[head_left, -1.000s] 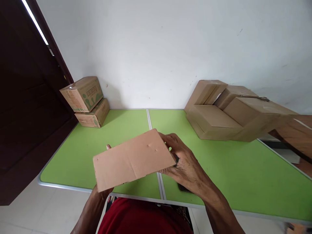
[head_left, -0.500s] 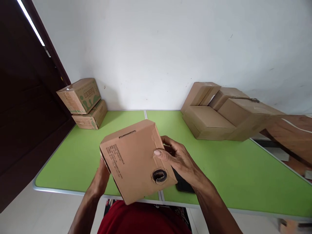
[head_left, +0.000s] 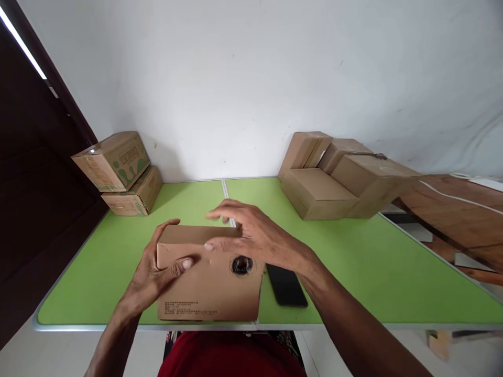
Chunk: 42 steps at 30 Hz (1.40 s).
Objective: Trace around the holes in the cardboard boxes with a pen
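A brown cardboard box sits near the front edge of the green table, one side facing me. That side carries small dark print along its bottom and a hole ringed in black at the upper right. My left hand grips the box at its upper left corner, thumb on the near face and fingers round the left side. Over the box's upper right part is my right hand, fingers apart and nothing held; whether its thumb touches the cardboard I cannot tell.
A black phone lies on the green table right of the box. Two stacked cartons stand at the back left. Several plain cartons are piled at the back right by the white wall.
The box has turned, its printed lines now along the bottom, and has come down to the table edge. My right hand has let go of its right side and moved above it. The phone is uncovered.
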Each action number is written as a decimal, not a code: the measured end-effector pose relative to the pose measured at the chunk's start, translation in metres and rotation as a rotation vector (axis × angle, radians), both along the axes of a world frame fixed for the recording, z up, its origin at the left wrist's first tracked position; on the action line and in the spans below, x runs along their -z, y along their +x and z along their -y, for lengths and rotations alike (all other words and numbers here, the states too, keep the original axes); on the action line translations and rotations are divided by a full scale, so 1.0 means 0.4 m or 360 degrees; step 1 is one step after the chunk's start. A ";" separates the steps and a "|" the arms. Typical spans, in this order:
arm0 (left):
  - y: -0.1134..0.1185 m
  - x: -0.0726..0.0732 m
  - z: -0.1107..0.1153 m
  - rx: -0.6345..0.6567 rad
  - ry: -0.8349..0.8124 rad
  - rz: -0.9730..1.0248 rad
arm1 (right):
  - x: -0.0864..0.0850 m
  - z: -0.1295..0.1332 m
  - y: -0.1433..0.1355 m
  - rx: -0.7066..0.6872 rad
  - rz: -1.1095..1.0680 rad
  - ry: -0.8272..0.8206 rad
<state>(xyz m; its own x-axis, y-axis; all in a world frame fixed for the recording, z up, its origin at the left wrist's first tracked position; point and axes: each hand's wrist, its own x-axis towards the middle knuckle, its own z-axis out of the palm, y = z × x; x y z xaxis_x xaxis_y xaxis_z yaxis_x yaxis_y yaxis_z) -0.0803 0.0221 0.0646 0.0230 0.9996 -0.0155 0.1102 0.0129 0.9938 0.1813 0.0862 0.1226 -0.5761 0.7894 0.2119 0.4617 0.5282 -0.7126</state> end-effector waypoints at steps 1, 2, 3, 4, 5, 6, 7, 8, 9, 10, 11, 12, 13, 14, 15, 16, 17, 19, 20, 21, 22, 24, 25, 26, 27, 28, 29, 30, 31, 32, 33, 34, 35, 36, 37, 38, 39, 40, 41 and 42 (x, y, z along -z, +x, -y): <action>0.008 0.020 0.000 -0.0133 0.0015 0.0076 | 0.019 0.009 0.011 0.0138 -0.0153 -0.0009; 0.015 0.041 0.002 -0.0276 0.0013 0.0165 | 0.042 0.019 0.021 0.0296 -0.0303 -0.0034; 0.022 0.062 0.005 -0.0397 -0.0006 0.0265 | 0.067 0.032 0.029 0.0436 -0.0437 -0.0096; 0.031 0.081 0.010 -0.0493 -0.0026 0.0370 | 0.095 0.045 0.034 0.0529 -0.0552 -0.0205; 0.041 0.097 0.018 -0.0558 -0.0046 0.0462 | 0.122 0.059 0.034 0.0556 -0.0643 -0.0356; 0.054 0.109 0.027 -0.0597 -0.0065 0.0531 | 0.146 0.073 0.032 0.0536 -0.0704 -0.0508; 0.067 0.118 0.037 -0.0620 -0.0081 0.0573 | 0.167 0.085 0.028 0.0491 -0.0733 -0.0634; 0.079 0.124 0.047 -0.0640 -0.0089 0.0588 | 0.183 0.096 0.024 0.0453 -0.0733 -0.0713; 0.091 0.129 0.056 -0.0660 -0.0092 0.0579 | 0.194 0.105 0.021 0.0436 -0.0712 -0.0742; 0.099 0.132 0.063 -0.0673 -0.0099 0.0553 | 0.200 0.111 0.020 0.0440 -0.0685 -0.0734; 0.104 0.135 0.067 -0.0666 -0.0109 0.0511 | 0.202 0.116 0.021 0.0461 -0.0657 -0.0708; 0.105 0.137 0.067 -0.0652 -0.0106 0.0449 | 0.201 0.119 0.025 0.0482 -0.0625 -0.0677; 0.102 0.139 0.063 -0.0638 -0.0082 0.0353 | 0.198 0.120 0.030 0.0506 -0.0591 -0.0646; 0.096 0.140 0.055 -0.0644 -0.0021 0.0219 | 0.192 0.119 0.036 0.0532 -0.0561 -0.0614; 0.087 0.138 0.046 -0.0675 0.0082 0.0048 | 0.186 0.118 0.041 0.0560 -0.0535 -0.0583; 0.078 0.134 0.035 -0.0728 0.0222 -0.0149 | 0.179 0.116 0.046 0.0594 -0.0507 -0.0546; 0.070 0.127 0.024 -0.0785 0.0376 -0.0357 | 0.170 0.114 0.049 0.0629 -0.0473 -0.0504; 0.061 0.106 0.005 -0.0807 0.0636 -0.0725 | 0.152 0.109 0.049 0.0692 -0.0394 -0.0414; 0.061 0.092 -0.002 -0.0744 0.0723 -0.0867 | 0.143 0.108 0.047 0.0714 -0.0357 -0.0368; 0.065 0.078 -0.007 -0.0642 0.0775 -0.0982 | 0.134 0.107 0.044 0.0725 -0.0319 -0.0321; 0.071 0.064 -0.012 -0.0525 0.0803 -0.1068 | 0.127 0.108 0.039 0.0724 -0.0276 -0.0277; 0.086 0.040 -0.021 -0.0276 0.0775 -0.1160 | 0.116 0.111 0.030 0.0690 -0.0188 -0.0194; 0.094 0.031 -0.026 -0.0152 0.0724 -0.1164 | 0.113 0.113 0.026 0.0668 -0.0148 -0.0154; 0.102 0.023 -0.030 -0.0034 0.0657 -0.1145 | 0.111 0.115 0.023 0.0656 -0.0113 -0.0113; 0.108 0.016 -0.034 0.0066 0.0589 -0.1113 | 0.110 0.117 0.021 0.0657 -0.0086 -0.0074; 0.115 0.010 -0.037 0.0132 0.0527 -0.1078 | 0.109 0.117 0.020 0.0660 -0.0065 -0.0044; 0.122 0.003 -0.039 0.0159 0.0475 -0.1054 | 0.108 0.116 0.020 0.0661 -0.0048 -0.0029; 0.130 -0.005 -0.039 0.0144 0.0430 -0.1051 | 0.107 0.114 0.021 0.0657 -0.0032 -0.0021; 0.138 -0.012 -0.039 0.0098 0.0388 -0.1067 | 0.106 0.111 0.022 0.0647 -0.0021 -0.0010; 0.147 -0.019 -0.038 0.0039 0.0346 -0.1090 | 0.104 0.107 0.023 0.0635 -0.0010 0.0007; 0.157 -0.026 -0.037 -0.0015 0.0306 -0.1109 | 0.102 0.104 0.023 0.0628 0.0008 0.0037; 0.165 -0.031 -0.037 -0.0057 0.0275 -0.1118 | 0.101 0.102 0.022 0.0636 0.0041 0.0080; 0.173 -0.033 -0.037 -0.0087 0.0253 -0.1119 | 0.101 0.100 0.020 0.0662 0.0093 0.0130; 0.179 -0.033 -0.037 -0.0113 0.0239 -0.1109 | 0.102 0.100 0.017 0.0701 0.0161 0.0176; 0.183 -0.031 -0.037 -0.0135 0.0233 -0.1094 | 0.104 0.101 0.014 0.0748 0.0235 0.0212; 0.185 -0.026 -0.036 -0.0157 0.0227 -0.1079 | 0.108 0.103 0.010 0.0790 0.0306 0.0239; 0.185 -0.020 -0.035 -0.0168 0.0214 -0.1056 | 0.113 0.105 0.006 0.0817 0.0367 0.0254; 0.184 -0.014 -0.033 -0.0165 0.0191 -0.1027 | 0.118 0.108 0.004 0.0821 0.0417 0.0254; 0.182 -0.008 -0.031 -0.0149 0.0158 -0.1001 | 0.123 0.112 0.002 0.0803 0.0460 0.0240; 0.181 -0.003 -0.027 -0.0126 0.0126 -0.0990 | 0.128 0.115 0.000 0.0770 0.0500 0.0220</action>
<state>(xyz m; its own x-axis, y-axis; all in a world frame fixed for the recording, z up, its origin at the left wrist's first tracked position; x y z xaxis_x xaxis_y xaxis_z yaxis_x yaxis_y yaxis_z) -0.0080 0.0330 0.0658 -0.0409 0.9966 0.0717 0.6696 -0.0259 0.7423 0.1813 0.0404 0.0716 -0.2092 0.9553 0.2090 0.8510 0.2831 -0.4423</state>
